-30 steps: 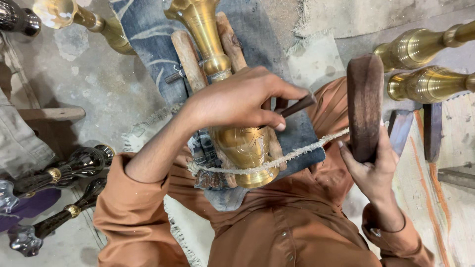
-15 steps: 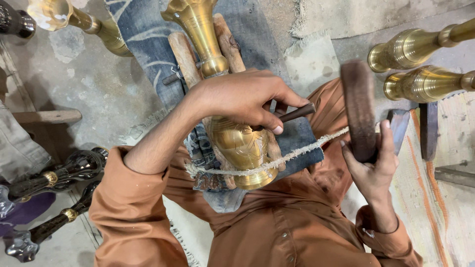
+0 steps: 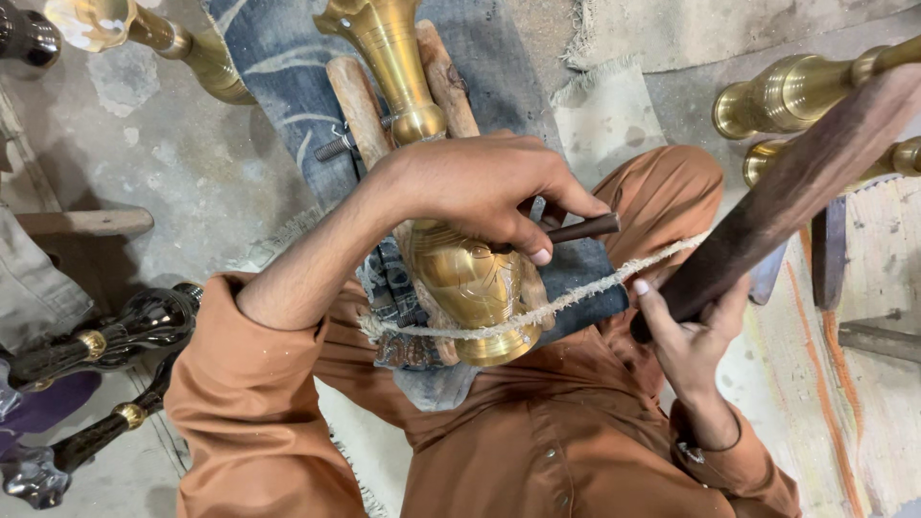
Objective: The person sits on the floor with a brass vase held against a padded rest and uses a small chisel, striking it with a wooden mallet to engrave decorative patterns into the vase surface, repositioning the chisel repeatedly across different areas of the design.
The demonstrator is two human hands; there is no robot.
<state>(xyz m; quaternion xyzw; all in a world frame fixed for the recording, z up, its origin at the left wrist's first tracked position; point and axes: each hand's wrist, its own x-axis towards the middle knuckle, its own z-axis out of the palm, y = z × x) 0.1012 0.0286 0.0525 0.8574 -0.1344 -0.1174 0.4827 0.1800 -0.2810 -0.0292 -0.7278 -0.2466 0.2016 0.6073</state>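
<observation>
We look down on a grey concrete floor (image 3: 163, 163) with a strip of blue denim cloth (image 3: 278, 67) laid over it and our lap. On the cloth lies a brass vase (image 3: 460, 273), cradled between two wooden rails (image 3: 357, 101) and tied down by a frayed rope (image 3: 595, 288) drawn across its belly. Our left hand (image 3: 470, 187) is clenched on a dark metal punch (image 3: 576, 230), its tip set against the vase's body. Our right hand (image 3: 686, 331) grips a dark wooden mallet (image 3: 787, 206), raised and tilted above the rope. More brass pieces (image 3: 796, 91) lie near the floor's right edge, dark turned stems (image 3: 106, 341) near its left
</observation>
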